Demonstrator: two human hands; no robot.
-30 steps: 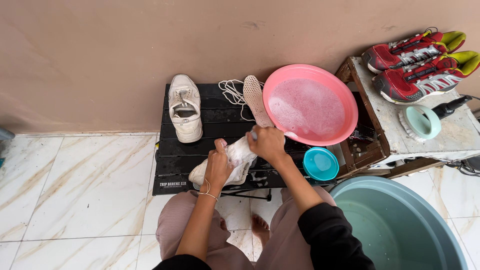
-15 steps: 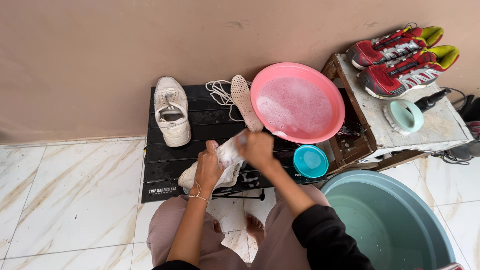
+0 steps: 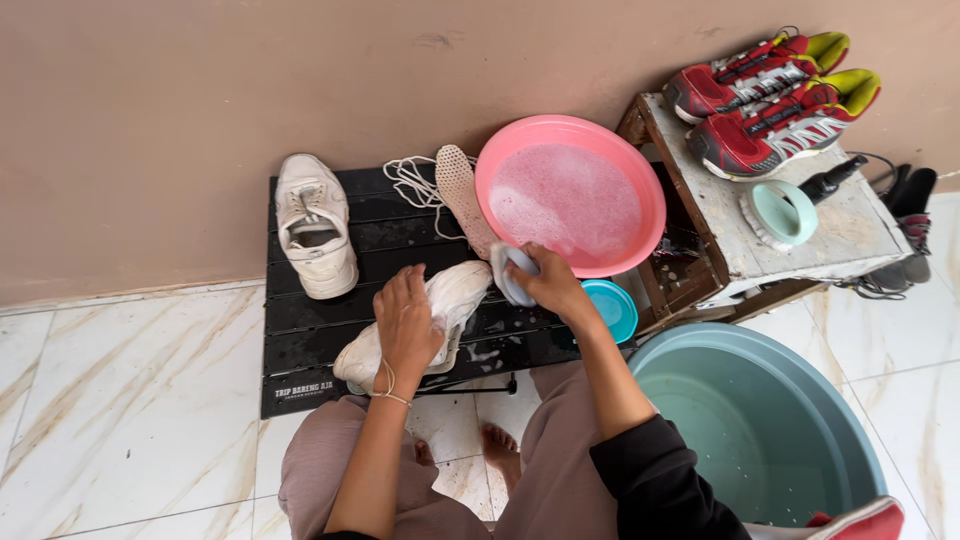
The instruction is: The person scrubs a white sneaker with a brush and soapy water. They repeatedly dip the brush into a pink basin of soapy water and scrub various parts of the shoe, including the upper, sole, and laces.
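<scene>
On the black surface (image 3: pixel 320 350) your left hand (image 3: pixel 408 325) pins the white shoe (image 3: pixel 450 300) while your right hand (image 3: pixel 545 282) clamps what looks like a brush (image 3: pixel 512 275), mid-scrub.

white shoes (image 3: pixel 315 225): 2 | red shoes (image 3: pixel 755 75): 2 | pink basin (image 3: pixel 570 195): 1 | insole (image 3: pixel 462 190): 1
</scene>
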